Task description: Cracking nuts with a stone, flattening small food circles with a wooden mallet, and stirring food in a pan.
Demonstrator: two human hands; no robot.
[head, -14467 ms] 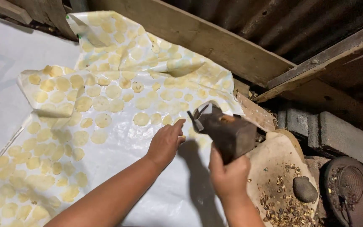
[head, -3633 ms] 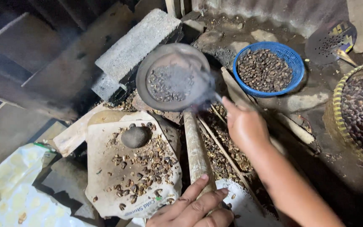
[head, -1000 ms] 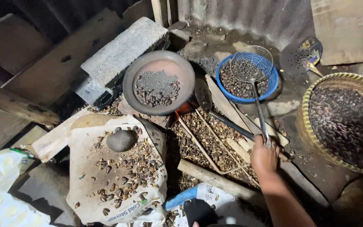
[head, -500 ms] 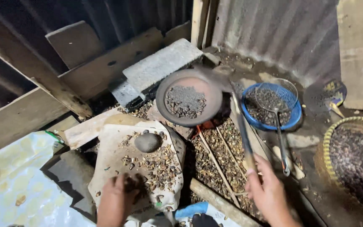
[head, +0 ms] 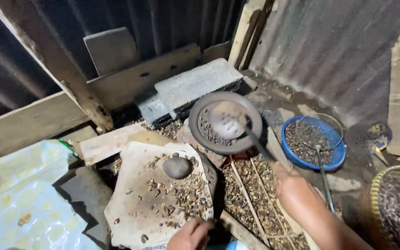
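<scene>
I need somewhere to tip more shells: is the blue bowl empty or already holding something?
Holding something: the blue bowl has dark small pieces covering its bottom, and a wire strainer rests across its top.

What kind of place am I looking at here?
Probably a rough shed used for roasting and cracking nuts or seeds: corrugated metal walls, a dark pan of kernels stirred with a spatula by the right hand, and a shell-strewn stone slab.

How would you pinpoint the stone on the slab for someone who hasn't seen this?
Start at the grey concrete block against the back boards. Below and left of it lies a pale flat slab strewn with shell bits. The stone sits near its upper edge: smooth, rounded, grey, the only large lump there.
</scene>
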